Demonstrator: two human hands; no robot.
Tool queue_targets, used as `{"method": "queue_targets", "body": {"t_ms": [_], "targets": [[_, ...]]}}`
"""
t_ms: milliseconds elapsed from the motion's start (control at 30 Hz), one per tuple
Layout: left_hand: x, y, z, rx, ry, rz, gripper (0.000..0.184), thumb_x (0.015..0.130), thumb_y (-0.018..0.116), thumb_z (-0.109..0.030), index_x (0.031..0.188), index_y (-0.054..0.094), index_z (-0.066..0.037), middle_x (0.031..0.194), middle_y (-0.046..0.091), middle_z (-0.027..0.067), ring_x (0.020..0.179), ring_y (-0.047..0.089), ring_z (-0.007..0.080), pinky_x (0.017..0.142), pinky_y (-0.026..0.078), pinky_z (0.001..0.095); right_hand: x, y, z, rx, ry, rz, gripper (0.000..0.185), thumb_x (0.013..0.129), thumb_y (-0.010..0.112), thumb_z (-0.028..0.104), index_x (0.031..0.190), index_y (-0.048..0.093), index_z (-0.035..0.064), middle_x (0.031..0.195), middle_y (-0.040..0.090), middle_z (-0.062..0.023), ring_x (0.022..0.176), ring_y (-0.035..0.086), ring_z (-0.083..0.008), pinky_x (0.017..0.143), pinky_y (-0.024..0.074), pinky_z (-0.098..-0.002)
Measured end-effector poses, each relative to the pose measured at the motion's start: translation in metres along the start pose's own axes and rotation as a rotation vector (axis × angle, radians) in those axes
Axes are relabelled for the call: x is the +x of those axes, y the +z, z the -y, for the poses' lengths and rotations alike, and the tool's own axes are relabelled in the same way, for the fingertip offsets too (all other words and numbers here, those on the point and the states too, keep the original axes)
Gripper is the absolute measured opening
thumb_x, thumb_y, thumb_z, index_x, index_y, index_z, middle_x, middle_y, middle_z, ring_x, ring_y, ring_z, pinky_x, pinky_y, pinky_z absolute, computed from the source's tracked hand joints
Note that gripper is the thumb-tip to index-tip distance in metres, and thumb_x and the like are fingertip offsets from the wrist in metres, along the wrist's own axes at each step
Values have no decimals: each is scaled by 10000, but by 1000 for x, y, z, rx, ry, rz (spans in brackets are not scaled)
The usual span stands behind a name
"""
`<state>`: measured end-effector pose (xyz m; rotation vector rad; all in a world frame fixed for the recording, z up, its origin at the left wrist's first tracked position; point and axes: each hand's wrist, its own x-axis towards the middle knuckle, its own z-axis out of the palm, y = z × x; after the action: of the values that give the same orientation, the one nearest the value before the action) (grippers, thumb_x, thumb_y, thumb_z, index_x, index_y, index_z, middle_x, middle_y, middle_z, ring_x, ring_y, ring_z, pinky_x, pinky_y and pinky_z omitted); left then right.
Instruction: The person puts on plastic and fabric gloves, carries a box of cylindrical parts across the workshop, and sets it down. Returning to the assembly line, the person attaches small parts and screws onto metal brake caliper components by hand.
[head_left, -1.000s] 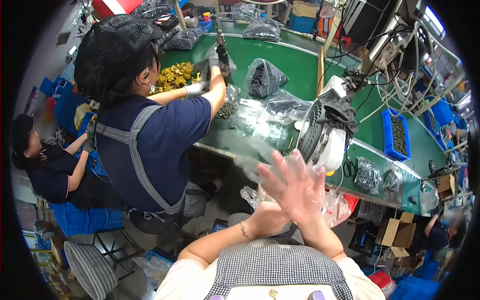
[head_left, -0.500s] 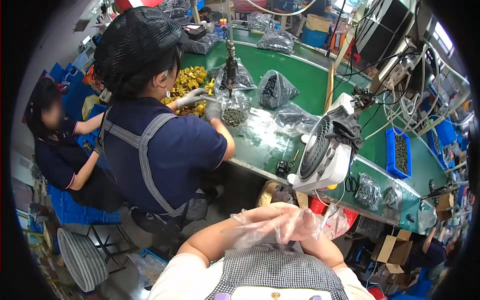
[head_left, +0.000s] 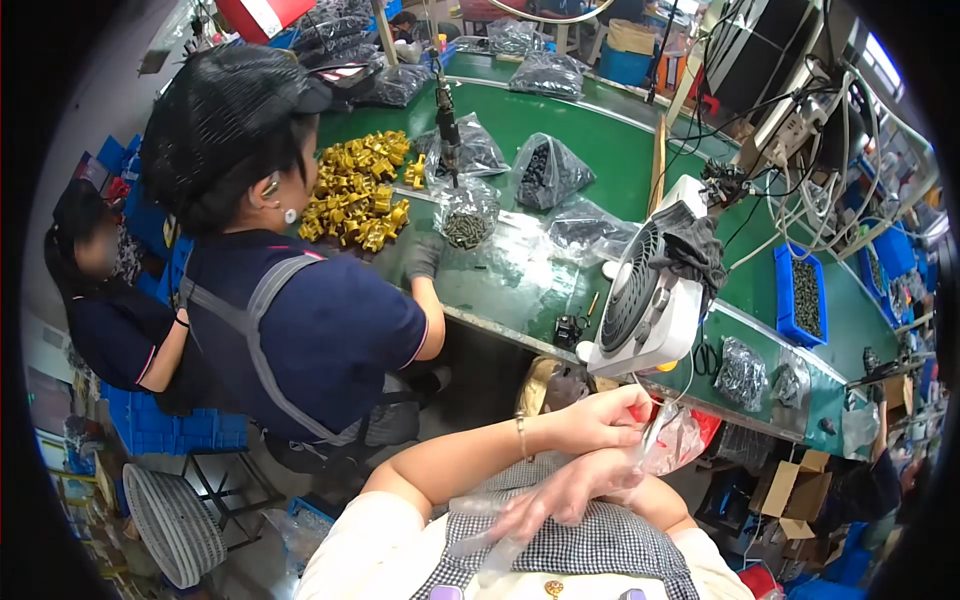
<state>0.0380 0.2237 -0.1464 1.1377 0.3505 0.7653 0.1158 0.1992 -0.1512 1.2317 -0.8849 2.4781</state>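
Note:
My left hand [head_left: 602,418], bare with a bracelet at the wrist, is closed in a pinch on the cuff of a clear plastic glove [head_left: 500,556]. The glove covers my right hand [head_left: 568,490], whose fingers stretch out toward the lower left. Loose film hangs past those fingertips. Both hands are in front of my checkered apron [head_left: 600,545], the left one above the right wrist. Just beyond them stands a white fan [head_left: 640,310] on the bench edge, with a dark glove [head_left: 692,250] draped over it.
At the green bench [head_left: 500,285], a co-worker [head_left: 300,310] sits on the left beside a pile of yellow metal parts [head_left: 360,190]. A bag of small dark pieces [head_left: 466,228] lies under a hanging power driver [head_left: 447,125]. Blue bin [head_left: 800,295] at right holds small parts.
My left hand has moved right to the glove's cuff, while my gloved right hand has come lower with its fingers extended. The co-worker has leaned left, one hand leaving the driver area.

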Motion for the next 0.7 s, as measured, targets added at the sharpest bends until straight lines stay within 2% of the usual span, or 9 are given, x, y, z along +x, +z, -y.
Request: {"method": "queue_targets", "body": {"t_ms": [67,100,200,300,333,400,467,633,700], "targets": [[10,1,20,-170,-25,-14,240,869,586,-123,1016,412,-51,753,461,-32,683,447,32,593,377,183,9,-8,-5,49,-148,67,760,850,321,660,1291,466,58,1376,223,-362,1260,119,-602,949,24,-712],[16,0,25,-53,11,-45,245,870,583,-121,1025,405,-54,752,477,-26,698,464,45,603,391,192,9,-9,-8,80,-220,74,795,841,331,678,1267,487,25,1367,208,-386,1265,102,-598,944,12,-714],[18,-3,32,-233,-180,28,236,829,588,-45,1008,434,-39,922,450,5,850,452,76,770,409,228,16,-7,1,-130,-248,-18,802,842,349,663,1259,477,-11,1376,204,-375,1269,96,-593,964,25,-692],[23,0,32,-307,-124,63,244,850,606,-122,987,417,-53,778,471,-20,703,445,47,612,371,198,22,-10,9,-375,-250,-134,806,837,412,629,1223,471,-77,1391,193,-354,1270,116,-581,1004,70,-643],[25,0,31,-298,-101,68,254,862,612,-157,979,408,-60,708,480,-31,634,438,31,537,350,180,31,7,23,-362,-81,-320,836,814,448,634,1246,441,-82,1390,190,-360,1285,125,-555,1022,86,-608],[27,0,35,-271,-114,49,257,858,617,-157,971,408,-59,705,475,-36,621,421,26,525,340,175,49,40,52,-227,255,-698,915,768,521,645,1292,383,-93,1389,183,-372,1313,143,-502,1059,119,-540],[31,-1,39,-272,-124,51,258,855,621,-159,968,411,-58,709,472,-39,612,412,24,521,340,176,34,-15,27,-258,-95,7,878,791,538,596,1340,333,-58,1388,201,-364,1321,132,-489,1063,108,-541],[32,-10,72,-401,-203,4,322,834,648,-214,1007,426,-56,849,522,6,697,477,54,585,398,210,54,-1,33,-295,-178,-222,749,819,576,441,1420,221,169,1469,147,-199,1337,106,-473,1051,155,-545],[32,-11,77,-453,-213,-36,341,829,654,-229,1021,433,-55,904,541,32,753,508,63,616,419,224,55,-3,36,-288,-216,-237,776,818,579,444,1440,166,232,1489,92,-167,1336,75,-481,1037,153,-578]]}}
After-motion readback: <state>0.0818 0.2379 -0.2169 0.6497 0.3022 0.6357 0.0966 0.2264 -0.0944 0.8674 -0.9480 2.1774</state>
